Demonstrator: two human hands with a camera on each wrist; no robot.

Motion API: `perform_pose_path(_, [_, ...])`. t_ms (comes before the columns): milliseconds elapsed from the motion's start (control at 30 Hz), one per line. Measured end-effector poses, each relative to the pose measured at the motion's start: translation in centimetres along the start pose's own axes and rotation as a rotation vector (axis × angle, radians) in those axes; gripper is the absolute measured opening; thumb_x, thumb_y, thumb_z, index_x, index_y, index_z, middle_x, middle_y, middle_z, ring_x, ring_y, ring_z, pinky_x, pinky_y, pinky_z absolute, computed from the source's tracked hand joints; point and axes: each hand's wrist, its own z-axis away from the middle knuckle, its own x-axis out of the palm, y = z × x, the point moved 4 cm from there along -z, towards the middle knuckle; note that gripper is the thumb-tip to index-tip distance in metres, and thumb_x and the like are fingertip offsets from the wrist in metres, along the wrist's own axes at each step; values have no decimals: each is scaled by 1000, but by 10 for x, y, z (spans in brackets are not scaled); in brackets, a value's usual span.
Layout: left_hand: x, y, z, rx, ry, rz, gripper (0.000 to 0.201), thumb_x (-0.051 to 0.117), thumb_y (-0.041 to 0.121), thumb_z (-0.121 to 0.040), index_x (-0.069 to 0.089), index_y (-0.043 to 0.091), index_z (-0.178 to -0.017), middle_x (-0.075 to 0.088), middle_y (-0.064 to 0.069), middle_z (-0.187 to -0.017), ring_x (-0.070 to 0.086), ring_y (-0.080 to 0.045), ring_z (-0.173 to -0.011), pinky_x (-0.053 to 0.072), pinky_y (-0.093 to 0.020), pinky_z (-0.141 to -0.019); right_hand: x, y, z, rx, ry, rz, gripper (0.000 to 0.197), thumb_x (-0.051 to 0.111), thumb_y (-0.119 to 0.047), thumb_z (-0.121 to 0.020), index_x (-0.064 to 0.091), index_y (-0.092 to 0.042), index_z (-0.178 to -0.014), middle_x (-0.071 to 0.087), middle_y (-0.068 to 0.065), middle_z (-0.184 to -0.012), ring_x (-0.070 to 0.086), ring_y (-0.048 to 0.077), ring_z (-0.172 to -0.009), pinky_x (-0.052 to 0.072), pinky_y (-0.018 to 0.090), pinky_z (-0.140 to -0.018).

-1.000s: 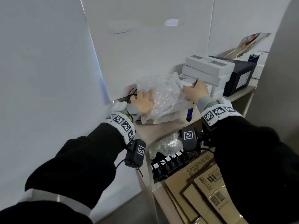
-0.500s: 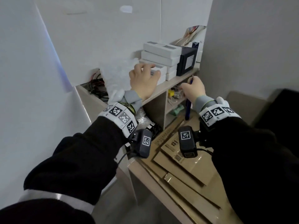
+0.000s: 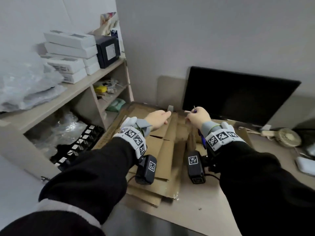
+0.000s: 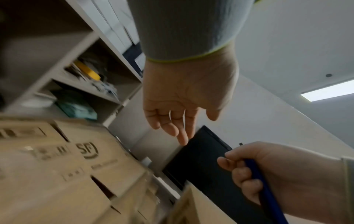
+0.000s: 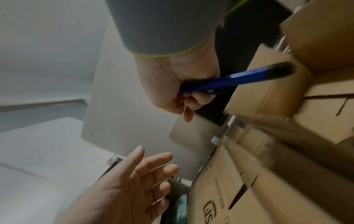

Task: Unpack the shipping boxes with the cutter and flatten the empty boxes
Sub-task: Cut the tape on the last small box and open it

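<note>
A pile of flattened brown cardboard boxes [image 3: 163, 150] lies on the desk, printed with an SF logo [image 4: 87, 150]. My left hand [image 3: 157, 119] hovers over the pile's far end, fingers straight and spread, holding nothing [image 4: 172, 121]. My right hand [image 3: 197, 116] is beside it, curled round a blue cutter [image 5: 229, 80]; the cutter's handle sticks out below my wrist [image 3: 202, 140] and its tip points up near the monitor. Another piece of cardboard [image 5: 272, 94] sits under the right hand.
A black monitor [image 3: 235, 96] stands right behind the hands. At the left is a shelf unit [image 3: 81, 92] with white boxes [image 3: 68, 48], a dark box [image 3: 107, 50] and plastic wrap [image 3: 25, 86]. A small fan [image 3: 288, 137] lies on the desk at the right.
Both hands left the shelf's plastic wrap and white boxes and swung right and down to the cardboard pile. The right hand picked up the blue cutter on the way.
</note>
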Motion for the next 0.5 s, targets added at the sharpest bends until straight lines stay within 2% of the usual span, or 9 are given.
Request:
perform_pose_path(67, [32, 22, -15, 45, -63, -13, 42, 35, 42, -101, 60, 11, -115, 67, -1, -104, 58, -25, -98, 43, -33, -93, -21, 32, -4, 57, 18, 19, 5, 54, -13, -88, 50, -12, -91, 55, 9, -90, 52, 25, -85, 40, 30, -74])
perform_pose_path(133, [64, 45, -27, 102, -123, -59, 37, 39, 41, -101, 59, 14, -116, 68, -1, -109, 56, -20, -93, 42, -31, -87, -39, 64, -10, 105, 15, 20, 11, 55, -14, -87, 53, -12, -97, 56, 9, -92, 53, 26, -87, 43, 32, -78])
perform_pose_path(233, [114, 81, -50, 174, -182, -132, 32, 44, 38, -99, 60, 17, -116, 67, 2, -110, 55, -14, -93, 40, -26, -79, -76, 118, -23, 204, 43, 36, 9, 53, -16, -86, 54, -12, -94, 56, 8, -90, 53, 26, -88, 44, 33, -79])
perform_pose_path(333, [157, 97, -66, 196, -254, -201, 33, 50, 40, -96, 59, 19, -120, 62, 1, -121, 55, -15, -105, 40, -25, -86, -108, 160, -32, 296, 70, 43, 13, 51, -17, -85, 56, -10, -96, 55, 7, -91, 52, 26, -89, 42, 31, -81])
perform_pose_path(433, [218, 112, -82, 210, -458, -347, 44, 57, 42, -92, 55, 18, -128, 57, 0, -128, 53, -18, -117, 41, -28, -96, -137, 213, -48, 394, 44, 58, 3, 49, -17, -82, 48, -15, -83, 50, 5, -78, 47, 24, -73, 37, 28, -66])
perform_pose_path(500, [248, 108, -85, 181, -588, -403, 53, 64, 46, -87, 53, 17, -130, 58, 1, -124, 54, -17, -115, 42, -26, -94, -140, 240, -54, 441, 2, 51, 11, 56, -22, -83, 46, -16, -83, 50, 3, -76, 46, 21, -68, 36, 27, -60])
